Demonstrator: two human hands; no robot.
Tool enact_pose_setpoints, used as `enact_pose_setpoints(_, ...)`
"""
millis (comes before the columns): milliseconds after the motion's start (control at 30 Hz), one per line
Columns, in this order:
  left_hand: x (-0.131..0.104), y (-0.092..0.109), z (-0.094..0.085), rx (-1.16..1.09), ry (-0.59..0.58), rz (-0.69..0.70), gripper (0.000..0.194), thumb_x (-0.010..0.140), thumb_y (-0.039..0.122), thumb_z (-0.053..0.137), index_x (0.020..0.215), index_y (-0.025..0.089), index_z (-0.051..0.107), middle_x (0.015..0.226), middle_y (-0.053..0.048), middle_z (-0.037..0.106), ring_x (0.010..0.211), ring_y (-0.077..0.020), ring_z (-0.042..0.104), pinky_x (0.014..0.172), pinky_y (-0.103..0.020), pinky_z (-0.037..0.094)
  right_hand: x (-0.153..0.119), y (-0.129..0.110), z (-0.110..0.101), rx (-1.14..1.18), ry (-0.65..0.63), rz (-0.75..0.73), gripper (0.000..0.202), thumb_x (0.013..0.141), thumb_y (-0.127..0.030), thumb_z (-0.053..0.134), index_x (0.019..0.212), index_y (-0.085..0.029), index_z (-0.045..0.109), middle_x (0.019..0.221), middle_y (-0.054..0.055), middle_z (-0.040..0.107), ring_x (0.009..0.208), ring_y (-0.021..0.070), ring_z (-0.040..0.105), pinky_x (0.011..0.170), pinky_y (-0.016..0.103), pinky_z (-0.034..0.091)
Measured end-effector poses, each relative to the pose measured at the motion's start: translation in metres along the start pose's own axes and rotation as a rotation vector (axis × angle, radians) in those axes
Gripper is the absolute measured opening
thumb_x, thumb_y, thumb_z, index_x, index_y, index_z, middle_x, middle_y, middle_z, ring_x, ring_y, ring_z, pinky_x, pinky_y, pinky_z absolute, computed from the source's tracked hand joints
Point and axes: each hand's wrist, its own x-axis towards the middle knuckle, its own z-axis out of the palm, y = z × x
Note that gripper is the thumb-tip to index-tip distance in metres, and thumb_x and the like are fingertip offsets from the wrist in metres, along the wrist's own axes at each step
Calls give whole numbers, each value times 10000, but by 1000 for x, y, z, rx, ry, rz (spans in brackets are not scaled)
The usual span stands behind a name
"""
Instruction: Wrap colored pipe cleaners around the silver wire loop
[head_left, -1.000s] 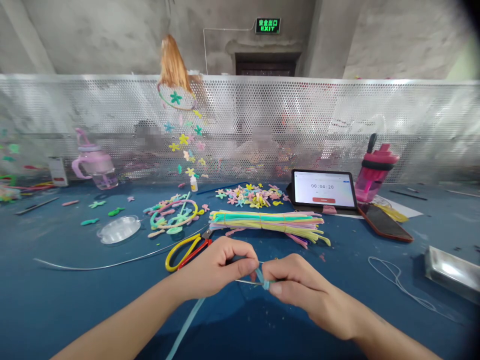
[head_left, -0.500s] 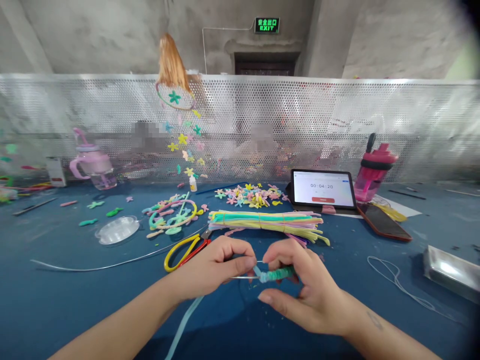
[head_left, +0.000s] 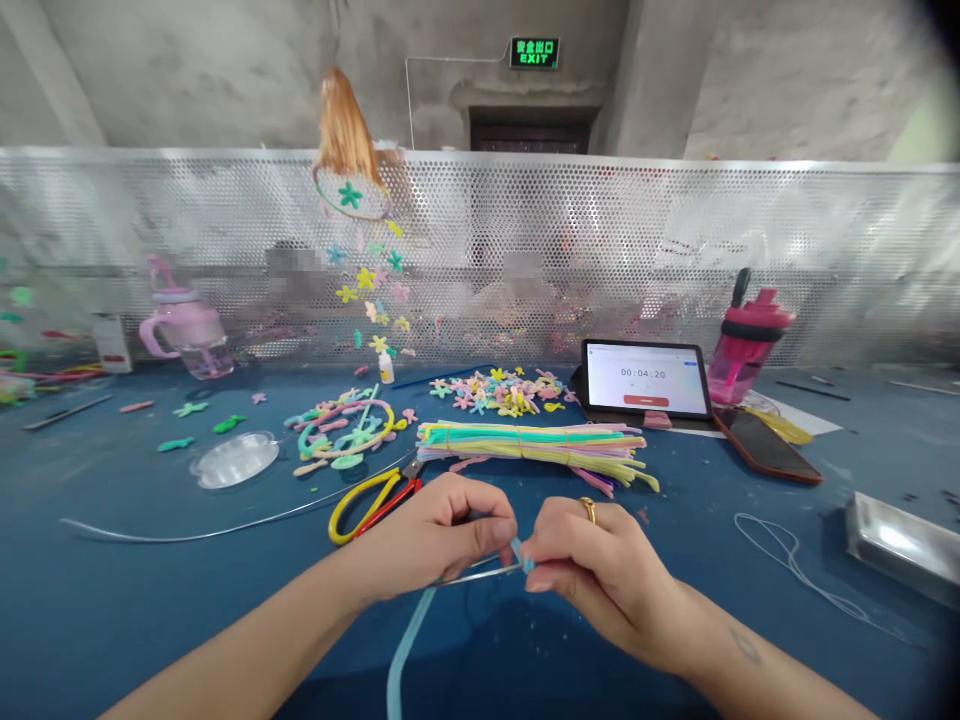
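My left hand (head_left: pixel 459 530) is closed, thumb against fingers, on a light blue pipe cleaner (head_left: pixel 406 648) whose long tail hangs down toward me. A thin metal wire (head_left: pixel 484 575) runs from under this hand to the right. On the wire's right part, my right hand (head_left: pixel 600 570) pinches the light blue coil (head_left: pixel 528 563) wound around it; the green coil beside it is hidden by the fingers. Scissors (head_left: pixel 367 512) with yellow and red handles lie just behind my left hand. Beyond both hands lies a banded bundle of pastel pipe cleaners (head_left: pixel 525 440).
Behind the bundle is a pile of small pipe-cleaner shapes (head_left: pixel 502 390), with a wrapped ring (head_left: pixel 386 415) to its left. A tablet (head_left: pixel 646 378), phone (head_left: pixel 772 445), pink bottle (head_left: pixel 750 345) and clear box (head_left: pixel 900 545) stand or lie at right. A mesh partition (head_left: pixel 480 230) closes the back.
My right hand's fingers have closed from a loose, spread pose onto the coil, covering the green part. The pipe cleaner's hanging tail has swung to the right.
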Motion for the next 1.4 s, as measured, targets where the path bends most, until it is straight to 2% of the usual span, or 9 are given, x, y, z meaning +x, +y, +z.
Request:
enact_pose_setpoints(233, 1, 1, -6, 135, 108, 49, 346, 819, 477, 553, 749, 141, 597, 494, 73, 326, 429, -50, 265, 403, -186, 190, 0, -6, -5, -51, -61, 140, 60, 919, -205, 422, 873, -203, 460, 737, -17, 522, 596, 94, 426, 566, 202, 349)
enact_pose_setpoints(467, -8, 26, -3, 521, 287, 229, 285, 869, 385, 506, 767, 146, 624, 629, 18, 512, 552, -76, 398, 481, -198, 285, 1, -8, -3, -40, -60, 186, 72, 907, -188, 439, 837, -205, 435, 705, -32, 490, 580, 80, 397, 552, 191, 332)
enact_pose_setpoints(567, -20, 37, 4, 751, 380, 372, 220, 877, 303, 509, 753, 170, 631, 598, 26, 533, 528, -73, 426, 492, -200, 312, 0, -6, -1, -55, -25, 212, 56, 899, -194, 451, 844, -203, 451, 674, -36, 483, 560, 79, 393, 532, 192, 326)
enact_pose_setpoints(700, -32, 37, 18, 1085, 512, 659, 103, 857, 194, 523, 835, 179, 623, 597, 26, 545, 546, -91, 480, 529, -222, 361, -1, -5, 1, -91, 62, 200, 41, 885, -186, 468, 847, -201, 473, 608, -51, 444, 514, 77, 372, 495, 198, 301)
enact_pose_setpoints(800, -35, 32, 27, 1328, 605, 812, 129, 857, 171, 499, 914, 144, 612, 630, 1, 579, 575, -124, 533, 538, -256, 410, 0, -3, 0, -97, 119, 212, 55, 879, -186, 472, 825, -193, 471, 627, -40, 457, 524, 82, 380, 499, 204, 308)
enact_pose_setpoints(867, -36, 31, 31, 1512, 617, 868, 156, 851, 160, 497, 941, 120, 618, 605, 0, 582, 549, -133, 549, 514, -268, 432, 1, -2, 0, -80, 139, 239, 65, 884, -193, 466, 819, -191, 468, 638, -35, 457, 527, 84, 375, 496, 206, 309)
enact_pose_setpoints(1067, -34, 27, 49, 1963, 473, 838, 230, 823, 74, 461, 954, 93, 649, 570, -8, 589, 479, -121, 544, 414, -234, 434, 2, -1, -3, -29, 180, 325, 99, 895, -225, 454, 805, -189, 470, 648, -29, 445, 553, 94, 366, 512, 217, 320)
enact_pose_setpoints(1267, -17, -3, 69, 2127, 570, 776, 304, 789, 85, 471, 1030, 16, 644, 561, -55, 593, 434, -136, 521, 371, -237, 407, 3, 0, -6, 23, 226, 371, 111, 900, -230, 451, 802, -184, 476, 634, -39, 423, 566, 95, 357, 528, 222, 317)
enact_pose_setpoints(1400, -16, -13, 78, 2149, 599, 633, 352, 762, 49, 466, 1067, 33, 642, 586, -67, 607, 440, -134, 529, 373, -224, 395, 3, 3, -8, 37, 243, 370, 107, 900, -232, 454, 809, -180, 476, 629, -42, 411, 552, 91, 346, 501, 215, 297)
